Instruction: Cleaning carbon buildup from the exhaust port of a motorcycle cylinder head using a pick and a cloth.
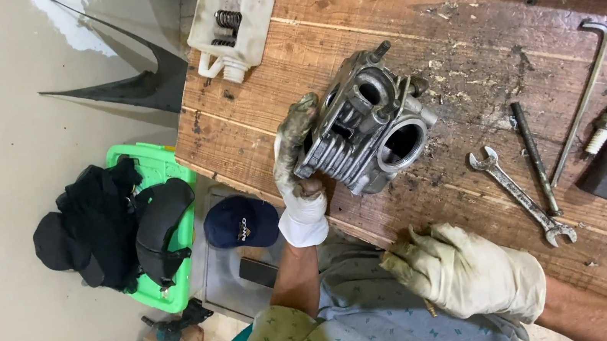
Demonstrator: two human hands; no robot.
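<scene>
Grey metal cylinder head (366, 126) stands on the wooden bench (347, 26) near its front edge, gripped at one side by the gloved left hand (297, 171). Close by that same edge, the gloved right hand (464, 269) is curled around a small brass-coloured piece. A spanner (521, 196) lies beside it.

Head camera looks steeply down, close over the workbench (394, 28).
</scene>
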